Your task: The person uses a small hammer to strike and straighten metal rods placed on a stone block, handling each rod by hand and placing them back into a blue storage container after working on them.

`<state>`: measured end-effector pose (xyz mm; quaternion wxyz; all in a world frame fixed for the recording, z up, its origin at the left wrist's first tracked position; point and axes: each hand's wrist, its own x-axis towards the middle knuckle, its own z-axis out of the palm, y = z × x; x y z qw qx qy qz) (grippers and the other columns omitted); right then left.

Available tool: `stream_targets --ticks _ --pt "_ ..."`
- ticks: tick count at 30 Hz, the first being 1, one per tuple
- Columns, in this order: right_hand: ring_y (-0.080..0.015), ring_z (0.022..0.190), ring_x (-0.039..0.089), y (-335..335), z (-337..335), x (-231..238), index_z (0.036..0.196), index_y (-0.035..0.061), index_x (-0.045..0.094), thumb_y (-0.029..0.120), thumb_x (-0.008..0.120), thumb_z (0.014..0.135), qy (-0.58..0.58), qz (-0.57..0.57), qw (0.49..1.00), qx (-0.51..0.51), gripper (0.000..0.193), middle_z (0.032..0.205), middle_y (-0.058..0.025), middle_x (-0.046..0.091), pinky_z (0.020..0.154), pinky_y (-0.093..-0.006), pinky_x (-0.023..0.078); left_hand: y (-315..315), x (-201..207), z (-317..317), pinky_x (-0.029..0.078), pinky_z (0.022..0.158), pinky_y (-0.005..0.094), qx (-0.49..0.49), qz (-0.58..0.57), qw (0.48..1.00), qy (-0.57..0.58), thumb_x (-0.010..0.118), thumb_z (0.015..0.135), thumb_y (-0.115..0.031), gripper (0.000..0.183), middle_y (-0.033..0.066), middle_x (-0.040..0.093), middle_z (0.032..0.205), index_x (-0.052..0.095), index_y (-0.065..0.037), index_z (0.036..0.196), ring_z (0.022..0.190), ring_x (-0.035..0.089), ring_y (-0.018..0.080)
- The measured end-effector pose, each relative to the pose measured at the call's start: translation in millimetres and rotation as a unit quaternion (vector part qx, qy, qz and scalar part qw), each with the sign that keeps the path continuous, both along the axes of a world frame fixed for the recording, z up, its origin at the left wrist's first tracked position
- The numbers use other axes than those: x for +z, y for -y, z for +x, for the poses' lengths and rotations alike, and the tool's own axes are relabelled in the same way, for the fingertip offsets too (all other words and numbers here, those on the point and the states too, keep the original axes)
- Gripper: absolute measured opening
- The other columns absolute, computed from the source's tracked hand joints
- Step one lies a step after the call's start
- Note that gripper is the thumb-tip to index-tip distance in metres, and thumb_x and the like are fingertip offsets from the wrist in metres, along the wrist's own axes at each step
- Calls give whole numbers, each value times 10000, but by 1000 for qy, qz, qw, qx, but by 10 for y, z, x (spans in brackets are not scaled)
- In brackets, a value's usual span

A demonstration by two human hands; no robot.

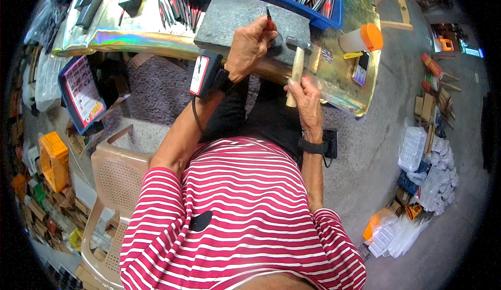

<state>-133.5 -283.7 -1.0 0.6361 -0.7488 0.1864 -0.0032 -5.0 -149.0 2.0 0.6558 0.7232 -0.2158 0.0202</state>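
My left hand [248, 47] is closed on a slim red-and-black pen-like tool [270, 20], held upright over the grey stone block [224, 16]. Its thin tip points away from me; the lower end is hidden by my fingers. Wrapped round the wooden handle of a hammer [297, 71] is my right hand [307, 99], just off the near edge of the table. The hammer's metal head [299, 43] is by the block's near right corner. A rounded dark grey piece [276, 39] shows beside my left fingers.
A blue tray [336, 13] full of similar red-and-black tools stands behind the block, with a loose bunch [177, 8] on its left. On the right are an orange-lidded jar [360, 38] and a phone [361, 70]. A plastic chair [117, 170] stands at my left.
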Motion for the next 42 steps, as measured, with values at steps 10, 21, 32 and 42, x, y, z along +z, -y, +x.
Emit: stream_targets --ticks 10,21,32,42 --pt "-86 595 516 -18 26 -33 881 -31 514 195 528 812 7 219 976 -3 237 739 -90 557 520 -213 471 -41 65 24 437 519 321 -10 100 980 174 551 683 27 162 119 556 674 460 -36 801 634 583 261" --pt "-74 526 451 55 62 59 936 -31 490 125 520 799 -9 320 947 -30 210 679 -74 512 403 -187 367 -18 95 19 441 544 331 -39 142 970 195 518 673 28 162 114 534 699 433 -49 787 667 556 311" --pt "-41 442 361 57 -13 900 752 14 492 200 471 858 7 -34 999 -22 215 573 7 435 357 -187 280 6 18 50 434 535 354 -51 121 968 213 544 681 -15 166 116 523 681 416 -58 778 650 545 321" --pt "-321 607 569 -14 24 1263 899 0 492 126 534 804 168 -474 860 82 163 682 -175 557 494 -376 416 8 1 41 425 514 364 -43 116 967 223 537 711 -44 144 125 508 676 423 -62 796 629 535 323"
